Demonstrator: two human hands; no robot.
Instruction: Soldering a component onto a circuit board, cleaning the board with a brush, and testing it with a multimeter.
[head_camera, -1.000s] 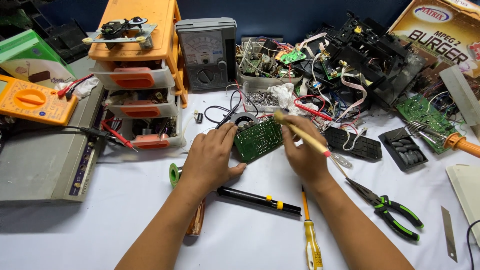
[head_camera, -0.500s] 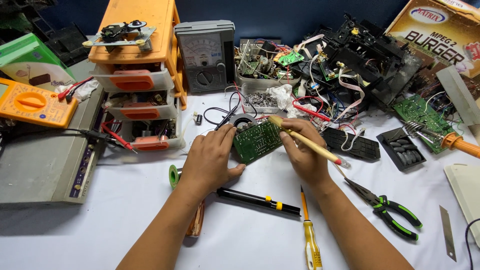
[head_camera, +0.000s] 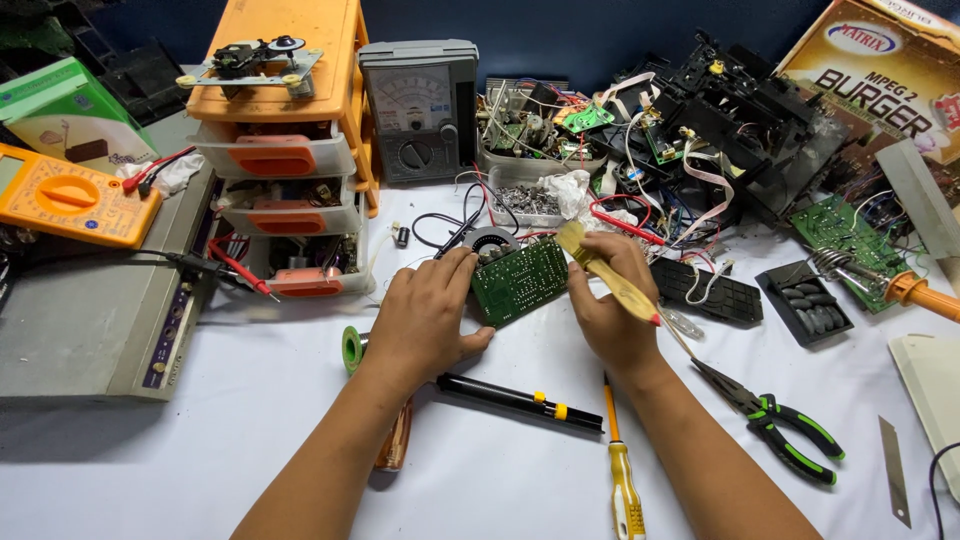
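My left hand (head_camera: 425, 320) grips the left edge of a small green circuit board (head_camera: 522, 280) and holds it tilted just above the white table. My right hand (head_camera: 612, 312) holds a small wooden-handled brush (head_camera: 607, 275), its bristle end at the board's upper right corner and its handle pointing down to the right. Both forearms reach in from the bottom of the view.
Black desoldering pump (head_camera: 520, 402), yellow screwdriver (head_camera: 624, 470) and green-handled pliers (head_camera: 780, 425) lie near my wrists. Orange drawer unit (head_camera: 285, 150), grey analogue meter (head_camera: 418, 110), orange multimeter (head_camera: 65, 195) and a grey device (head_camera: 90, 320) stand left; scrap electronics (head_camera: 720, 110) and soldering iron (head_camera: 905, 290) right.
The brush has shifted slightly along the board's right edge, its handle dropping lower to the right. My left hand and the board have stayed nearly still.
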